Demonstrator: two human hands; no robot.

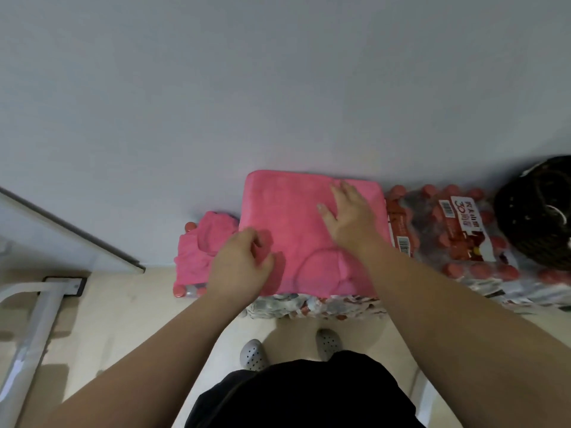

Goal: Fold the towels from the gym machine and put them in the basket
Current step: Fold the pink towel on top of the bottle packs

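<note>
With the flat pink terry towel (287, 230) spread on shrink-wrapped bottle packs against the wall, pinned under the open-palmed right hand (349, 217), its left edge, pinched by the left hand (242, 264), should be folded across squarely.

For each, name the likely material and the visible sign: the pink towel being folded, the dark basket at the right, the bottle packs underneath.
Pink towel: soft plush cloth, probably microfibre; matte nap, creases.
Basket: seemingly woven wicker; dark coiled strands.
Bottle packs: glossy plastic shrink-wrap; reflections, red caps.
</note>
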